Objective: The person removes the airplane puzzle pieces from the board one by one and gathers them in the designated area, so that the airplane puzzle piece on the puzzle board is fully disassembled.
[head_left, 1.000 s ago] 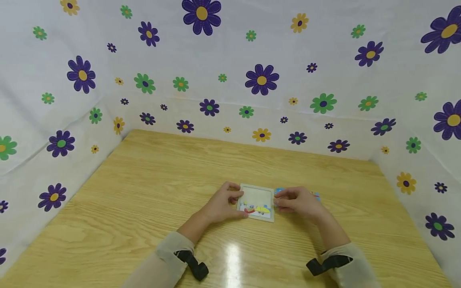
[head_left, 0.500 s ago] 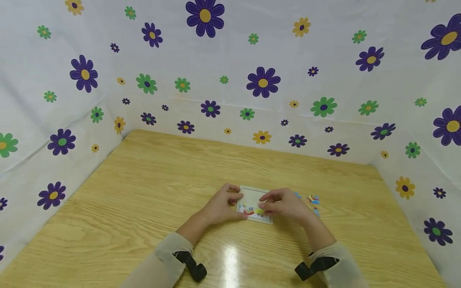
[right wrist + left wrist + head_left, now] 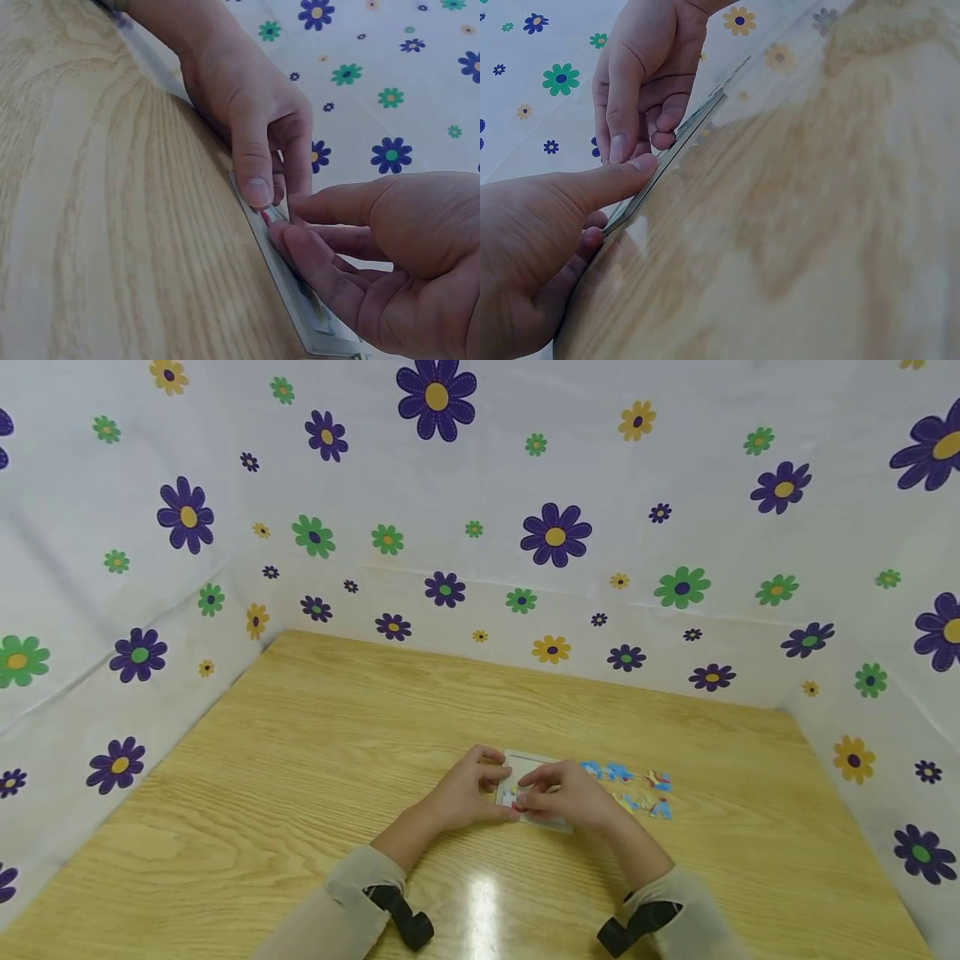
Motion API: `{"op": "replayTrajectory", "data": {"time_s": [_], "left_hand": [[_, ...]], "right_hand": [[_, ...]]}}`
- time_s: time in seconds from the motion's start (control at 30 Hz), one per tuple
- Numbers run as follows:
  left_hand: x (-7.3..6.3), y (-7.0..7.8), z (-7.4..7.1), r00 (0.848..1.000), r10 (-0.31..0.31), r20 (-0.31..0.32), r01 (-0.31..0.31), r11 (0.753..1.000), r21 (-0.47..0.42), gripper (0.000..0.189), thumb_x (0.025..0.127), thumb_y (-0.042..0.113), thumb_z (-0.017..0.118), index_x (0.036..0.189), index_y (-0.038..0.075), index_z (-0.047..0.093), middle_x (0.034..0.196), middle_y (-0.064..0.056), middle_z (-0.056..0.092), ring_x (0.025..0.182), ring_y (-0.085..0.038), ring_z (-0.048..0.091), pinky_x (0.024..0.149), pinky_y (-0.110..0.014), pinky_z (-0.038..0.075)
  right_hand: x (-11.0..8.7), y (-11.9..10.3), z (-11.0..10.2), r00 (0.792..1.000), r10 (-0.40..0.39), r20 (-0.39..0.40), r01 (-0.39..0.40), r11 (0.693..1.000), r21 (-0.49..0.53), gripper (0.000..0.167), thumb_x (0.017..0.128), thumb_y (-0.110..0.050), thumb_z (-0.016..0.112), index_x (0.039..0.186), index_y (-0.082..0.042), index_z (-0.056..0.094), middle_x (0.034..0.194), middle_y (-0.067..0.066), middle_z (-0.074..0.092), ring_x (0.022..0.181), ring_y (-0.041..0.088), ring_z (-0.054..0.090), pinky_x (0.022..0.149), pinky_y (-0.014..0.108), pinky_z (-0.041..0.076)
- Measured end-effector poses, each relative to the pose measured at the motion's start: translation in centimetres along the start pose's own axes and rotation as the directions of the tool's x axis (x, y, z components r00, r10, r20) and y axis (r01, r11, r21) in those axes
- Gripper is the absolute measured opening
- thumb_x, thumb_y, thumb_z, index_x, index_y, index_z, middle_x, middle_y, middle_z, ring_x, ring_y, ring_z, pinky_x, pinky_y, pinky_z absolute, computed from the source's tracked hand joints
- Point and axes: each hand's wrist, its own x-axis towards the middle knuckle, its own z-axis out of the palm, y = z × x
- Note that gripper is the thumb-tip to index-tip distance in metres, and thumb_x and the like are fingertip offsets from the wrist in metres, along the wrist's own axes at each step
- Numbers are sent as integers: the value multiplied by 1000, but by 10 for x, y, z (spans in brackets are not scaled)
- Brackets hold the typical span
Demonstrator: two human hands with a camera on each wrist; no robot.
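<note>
A small square jigsaw puzzle tray (image 3: 521,765) with a pale frame lies on the wooden table, pieces fitted along its near side. My left hand (image 3: 467,791) holds its left side, the thumb on the near left corner and the fingers along the left edge. Over the tray's lower part is my right hand (image 3: 572,791), its fingertips low on the near-left pieces. A red bit of picture (image 3: 265,217) shows beside those fingertips in the right wrist view. No separate piece is visible between the right fingers, and that hand covers much of the tray.
Loose jigsaw pieces, blue, yellow and red, lie right of the tray, among them a blue piece (image 3: 618,772) and a red-and-yellow one (image 3: 657,779). White flowered cloth (image 3: 450,552) walls the back and sides of the table (image 3: 360,710).
From beside the loose pieces, my right hand has moved left across the tray to its near-left part, uncovering those pieces. My left hand has kept its hold on the tray.
</note>
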Motion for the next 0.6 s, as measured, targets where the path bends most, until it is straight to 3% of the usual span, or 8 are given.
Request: {"op": "replayTrajectory", "data": {"time_s": [0.37,0.6], "left_hand": [[-1,2,1,1000,-21,8,21,999,-33,76,77,35,88,139,3,58,145,2,42,106,-12,51,87,-26,48],[0,2,0,1000,-13,7,13,1000,-15,74,77,32,88,138,2,59,145,0,43,106,-13,53,87,-26,49]], "right_hand": [[1,0,7,999,-34,-15,32,988,-149,27,94,-9,69,119,1,69,88,7,65,73,12,65,64,25,56],[-1,-2,7,1000,-18,-17,17,997,-78,27,92,-7,70,117,2,65,93,12,62,73,11,67,66,26,58]]}}
